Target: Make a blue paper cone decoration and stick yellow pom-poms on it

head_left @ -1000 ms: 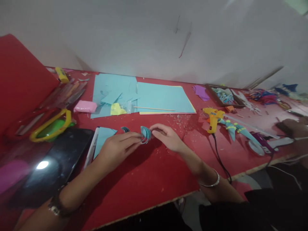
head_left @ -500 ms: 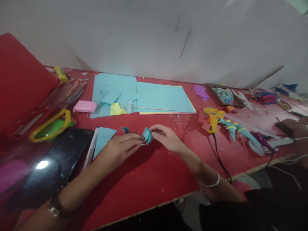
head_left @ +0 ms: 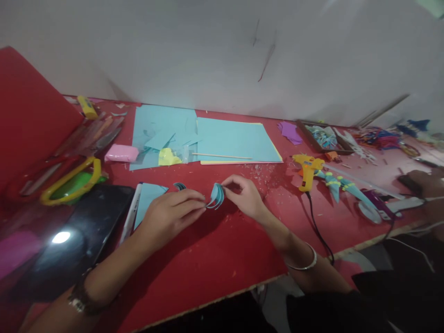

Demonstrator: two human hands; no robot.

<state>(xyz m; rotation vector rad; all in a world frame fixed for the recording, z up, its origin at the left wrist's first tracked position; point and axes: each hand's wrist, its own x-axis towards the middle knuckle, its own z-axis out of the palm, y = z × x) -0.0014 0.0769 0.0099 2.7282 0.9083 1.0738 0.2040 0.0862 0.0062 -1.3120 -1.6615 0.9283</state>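
Note:
Curled light-blue paper pieces [head_left: 217,196] are held up between my two hands, above the red tabletop. My right hand [head_left: 244,194] pinches their upper right end between thumb and fingers. At their lower left, the fingertips of my left hand [head_left: 178,209] are closed on one edge; exactly how many layers each hand grips is hard to make out. Just behind my left hand lies another curled blue paper piece [head_left: 179,186], partly hidden by that hand. A folded blue paper [head_left: 148,196] and a white pen [head_left: 131,215] lie beside my left wrist.
Blue paper sheets [head_left: 236,138] and a wooden stick [head_left: 222,156] lie behind my hands. A yellow glue gun [head_left: 307,171] with a black cord stands right. Left are a dark glossy panel [head_left: 83,245], yellow-handled scissors [head_left: 71,182] and a pink packet [head_left: 121,153]. Another person's hand [head_left: 425,185] is far right.
My right hand has shifted slightly right and up, carrying the curled paper with it. The paper pieces now spread a little away from my left fingertips.

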